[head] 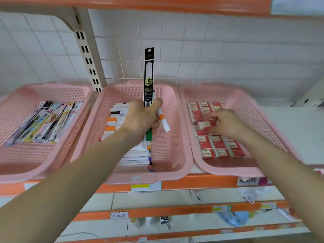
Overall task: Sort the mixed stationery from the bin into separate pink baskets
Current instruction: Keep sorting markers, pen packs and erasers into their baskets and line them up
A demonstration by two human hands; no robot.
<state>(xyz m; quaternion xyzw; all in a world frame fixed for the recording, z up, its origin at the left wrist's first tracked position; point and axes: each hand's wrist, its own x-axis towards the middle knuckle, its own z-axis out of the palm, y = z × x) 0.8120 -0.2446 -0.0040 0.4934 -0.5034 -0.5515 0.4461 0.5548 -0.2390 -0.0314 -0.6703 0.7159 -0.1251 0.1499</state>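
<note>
Head view: three pink baskets stand side by side on a shelf with an orange front edge (192, 183), against a white tiled wall (228, 50).

The left hand (140, 118) is raised over the middle basket (177, 137), its fingers wrapped tight round a small bundle. In the bundle a black packaged pen (149, 74) stands upright, rising well above the fist. A green marker (149, 135) sticks out below the hand. A white marker with an orange band (163, 120) slants down to the right.

The right hand (226, 122) hovers low inside the right basket (254, 109). Its curled fingertips pinch a small eraser box (203, 125), which is tilted just above the rows. This part is blurred, so the grip is hard to make out in detail.

The left basket (26, 165) holds a fan of long packaged pens (45, 121), lying flat on the left and middle of its floor. The middle basket holds a column of white markers (133, 155) with coloured caps, stacked from far to near along its left half. The right basket holds red eraser boxes (219, 148) in neat rows, filling its left and middle.

A slotted shelf upright (87, 58) rises behind the gap between the left and middle baskets. Below, a lower shelf (157, 200) carries blurred items and paper labels.
</note>
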